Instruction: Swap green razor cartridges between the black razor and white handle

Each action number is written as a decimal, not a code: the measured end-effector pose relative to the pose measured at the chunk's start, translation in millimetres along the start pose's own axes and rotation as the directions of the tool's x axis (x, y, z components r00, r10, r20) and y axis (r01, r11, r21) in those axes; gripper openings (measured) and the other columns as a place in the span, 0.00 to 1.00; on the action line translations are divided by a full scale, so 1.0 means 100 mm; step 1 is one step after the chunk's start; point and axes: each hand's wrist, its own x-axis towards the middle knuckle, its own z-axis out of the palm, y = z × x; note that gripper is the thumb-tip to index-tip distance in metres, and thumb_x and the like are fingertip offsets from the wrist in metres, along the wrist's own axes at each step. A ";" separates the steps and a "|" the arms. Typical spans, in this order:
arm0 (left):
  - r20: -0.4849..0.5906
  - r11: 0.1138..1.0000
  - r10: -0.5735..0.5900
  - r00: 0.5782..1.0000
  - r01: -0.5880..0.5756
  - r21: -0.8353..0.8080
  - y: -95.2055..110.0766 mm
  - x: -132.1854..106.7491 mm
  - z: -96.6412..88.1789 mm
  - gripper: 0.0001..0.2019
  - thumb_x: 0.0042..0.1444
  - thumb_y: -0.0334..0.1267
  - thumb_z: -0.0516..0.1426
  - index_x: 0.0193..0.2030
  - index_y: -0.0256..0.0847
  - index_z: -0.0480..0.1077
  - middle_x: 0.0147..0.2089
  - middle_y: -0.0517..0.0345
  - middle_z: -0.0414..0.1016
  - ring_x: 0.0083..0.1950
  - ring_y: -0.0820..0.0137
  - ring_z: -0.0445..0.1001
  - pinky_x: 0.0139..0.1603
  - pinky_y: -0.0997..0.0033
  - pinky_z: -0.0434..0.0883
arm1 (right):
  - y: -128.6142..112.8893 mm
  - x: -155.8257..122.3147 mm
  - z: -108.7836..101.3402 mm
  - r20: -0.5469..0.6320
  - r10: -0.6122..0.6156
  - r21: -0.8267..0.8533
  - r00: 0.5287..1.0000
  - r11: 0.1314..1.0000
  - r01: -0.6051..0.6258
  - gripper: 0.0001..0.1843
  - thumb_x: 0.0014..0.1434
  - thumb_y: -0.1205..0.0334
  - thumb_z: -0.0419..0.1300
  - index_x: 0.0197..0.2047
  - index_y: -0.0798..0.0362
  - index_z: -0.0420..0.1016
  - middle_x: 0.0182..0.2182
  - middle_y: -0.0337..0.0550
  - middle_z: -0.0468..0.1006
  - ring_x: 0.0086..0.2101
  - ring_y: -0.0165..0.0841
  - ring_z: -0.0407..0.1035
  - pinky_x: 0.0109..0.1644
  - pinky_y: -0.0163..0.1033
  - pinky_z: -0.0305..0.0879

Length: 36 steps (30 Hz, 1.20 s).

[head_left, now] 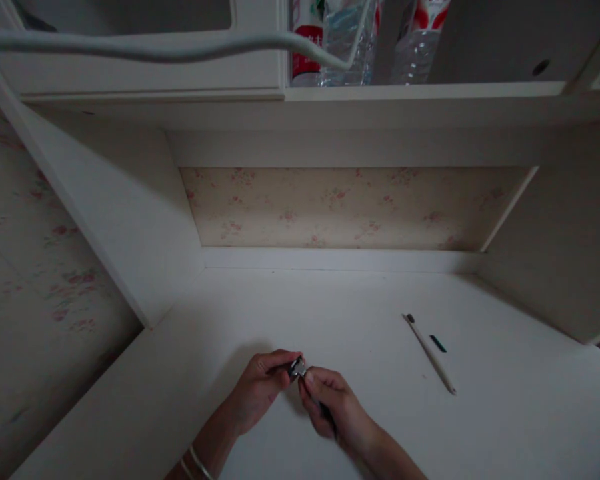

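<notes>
- Apparently at a 2-handed handling step: working on a small metal piece (299, 369), held between the fingertips of left hand (260, 387) and right hand (336, 403), over the near part of the white bench (280, 303).
- Pinched narrow by the left fingers at the dark side of the piece, and by the right fingers at the opposite end; curled, too, with the right hand around a dark length (327, 415).
- Probably calls next for a firm hold from both sides and small, matched fingertip motions.
- Looks silvery and shiny, dark toward the left fingers; too small and dim to name. Cannot tell whether joined to the dark length.
- Lying well apart, to the right: a white pen-like stick (433, 355), near a short dark green strip (438, 343).
</notes>
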 end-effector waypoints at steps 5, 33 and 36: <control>0.055 0.999 -0.037 0.998 0.037 0.018 0.00 0.00 0.00 0.18 0.44 0.43 0.68 0.44 0.43 0.78 0.37 0.53 0.75 0.37 0.69 0.70 0.41 0.70 0.64 | -0.06 -0.04 -0.04 0.133 0.123 0.119 0.983 0.983 -0.140 0.22 0.56 0.43 0.62 0.31 0.57 0.69 0.15 0.28 0.58 0.11 0.18 0.42 0.12 0.28 0.37; -0.053 0.997 -0.052 0.997 0.049 -0.053 0.01 0.03 0.05 0.19 0.45 0.39 0.68 0.46 0.39 0.77 0.47 0.48 0.77 0.45 0.66 0.73 0.50 0.68 0.66 | -0.04 0.02 -0.03 0.073 0.036 0.115 0.997 0.992 -0.045 0.22 0.59 0.44 0.59 0.34 0.57 0.70 0.16 0.30 0.63 0.11 0.20 0.45 0.13 0.29 0.40; -0.051 0.998 -0.053 0.997 0.050 -0.048 0.01 0.03 0.06 0.19 0.46 0.39 0.68 0.45 0.38 0.77 0.47 0.48 0.78 0.45 0.66 0.73 0.50 0.67 0.66 | -0.04 0.02 -0.02 0.039 0.003 0.054 0.999 0.999 -0.005 0.22 0.60 0.44 0.58 0.33 0.57 0.70 0.15 0.30 0.62 0.11 0.20 0.44 0.14 0.30 0.38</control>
